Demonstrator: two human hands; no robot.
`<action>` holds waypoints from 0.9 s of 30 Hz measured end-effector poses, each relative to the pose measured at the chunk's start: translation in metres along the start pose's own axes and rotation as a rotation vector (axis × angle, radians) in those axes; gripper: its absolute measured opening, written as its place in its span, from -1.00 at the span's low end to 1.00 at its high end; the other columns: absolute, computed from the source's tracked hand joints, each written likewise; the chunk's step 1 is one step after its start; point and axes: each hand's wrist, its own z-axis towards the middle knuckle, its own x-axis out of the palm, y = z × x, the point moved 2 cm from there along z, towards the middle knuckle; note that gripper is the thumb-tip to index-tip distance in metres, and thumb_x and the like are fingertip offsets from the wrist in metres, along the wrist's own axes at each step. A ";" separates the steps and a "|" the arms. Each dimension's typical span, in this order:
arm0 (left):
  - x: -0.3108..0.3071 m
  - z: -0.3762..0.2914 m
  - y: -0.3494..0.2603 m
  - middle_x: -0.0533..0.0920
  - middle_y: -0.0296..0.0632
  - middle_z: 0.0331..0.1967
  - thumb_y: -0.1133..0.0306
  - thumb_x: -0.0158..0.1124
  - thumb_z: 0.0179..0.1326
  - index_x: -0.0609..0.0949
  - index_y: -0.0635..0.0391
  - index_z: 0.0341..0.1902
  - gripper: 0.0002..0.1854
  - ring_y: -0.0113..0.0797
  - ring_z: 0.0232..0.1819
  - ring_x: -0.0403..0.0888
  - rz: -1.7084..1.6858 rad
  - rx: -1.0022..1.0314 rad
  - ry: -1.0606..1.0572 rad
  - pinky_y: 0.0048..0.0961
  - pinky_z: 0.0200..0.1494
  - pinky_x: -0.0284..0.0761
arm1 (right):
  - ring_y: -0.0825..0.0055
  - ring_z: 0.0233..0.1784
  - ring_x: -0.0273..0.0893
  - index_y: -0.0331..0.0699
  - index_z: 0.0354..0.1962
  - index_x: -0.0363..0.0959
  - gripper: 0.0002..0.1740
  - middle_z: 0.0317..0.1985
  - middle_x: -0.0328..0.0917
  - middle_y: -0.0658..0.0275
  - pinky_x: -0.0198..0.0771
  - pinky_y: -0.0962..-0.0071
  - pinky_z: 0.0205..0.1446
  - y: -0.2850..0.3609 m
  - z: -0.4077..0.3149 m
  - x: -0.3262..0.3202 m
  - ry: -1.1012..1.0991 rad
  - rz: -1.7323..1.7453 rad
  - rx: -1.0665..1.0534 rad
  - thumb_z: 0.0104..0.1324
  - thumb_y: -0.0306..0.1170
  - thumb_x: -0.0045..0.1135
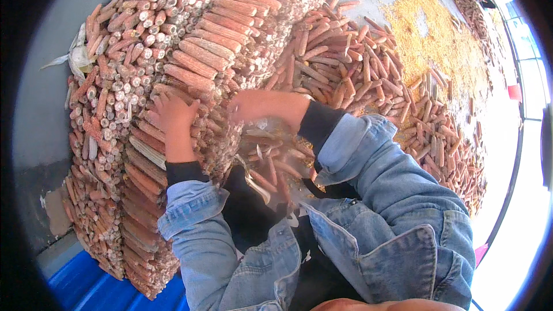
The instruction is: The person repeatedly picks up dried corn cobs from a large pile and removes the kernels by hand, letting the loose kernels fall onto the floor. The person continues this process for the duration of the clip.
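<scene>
Shelled corn cobs form a long stacked wall (pixel 268 54) before me, their cut ends facing out. Along its top lies a row of side-by-side cobs (pixel 190 77). My left hand (pixel 176 116) rests on that row with its fingers spread over the cobs. Close by on the right, my right hand (pixel 247 106) is at the stack's near face, blurred. Its fingertips are hard to make out, and I cannot tell if a cob is in them. Loose cobs (pixel 272 172) and a dry husk (pixel 258 188) lie below, between my arms.
Behind the row, more cobs (pixel 125 86) are heaped against a grey wall (pixel 43 108). A loose cob pile (pixel 332 62) spreads to the right. Yellow kernels (pixel 436 30) cover the floor beyond it. Blue sheeting (pixel 80 278) shows at lower left.
</scene>
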 end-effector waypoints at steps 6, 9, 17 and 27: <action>-0.026 -0.053 -0.043 0.20 0.06 0.42 -0.14 0.13 0.21 0.29 0.19 0.37 -0.19 -0.02 0.48 0.05 -0.348 0.185 -0.444 0.12 0.44 -0.12 | 0.49 -0.32 0.65 -0.23 0.05 0.47 -0.56 -0.30 0.65 0.23 0.55 0.44 -0.31 -0.102 -0.047 -0.067 -0.384 0.486 0.129 0.27 -0.21 0.12; -0.011 -0.087 -0.083 0.38 0.12 0.29 0.16 0.29 0.17 0.39 0.18 0.30 -0.35 0.01 0.35 0.30 -0.989 0.452 -0.351 -0.25 0.39 0.14 | 0.49 -0.34 0.61 -0.23 -0.10 0.52 -0.64 -0.33 0.62 0.28 0.50 0.47 -0.35 -0.169 -0.085 -0.065 -0.402 0.660 0.152 0.20 -0.24 0.20; 0.072 -0.088 -0.128 0.43 0.08 0.24 0.38 0.15 0.28 0.33 0.30 0.31 -0.45 -0.21 0.28 0.38 -1.685 0.192 0.366 -0.36 0.32 0.26 | 0.50 -0.42 0.54 -0.22 -0.27 0.54 -0.73 -0.39 0.56 0.31 0.45 0.48 -0.38 -0.282 -0.063 -0.047 0.213 -1.094 0.088 0.23 -0.19 0.15; 0.099 -0.064 -0.117 0.43 -0.04 0.25 0.40 0.14 0.28 0.32 0.19 0.34 -0.46 -0.22 0.24 0.41 -1.397 0.261 0.442 -0.33 0.27 0.30 | 0.13 -0.16 0.62 -0.27 -0.14 0.55 -0.53 -0.28 0.62 -0.02 0.48 0.27 -0.08 -0.360 -0.059 -0.022 -0.019 -0.433 0.563 0.11 -0.11 0.21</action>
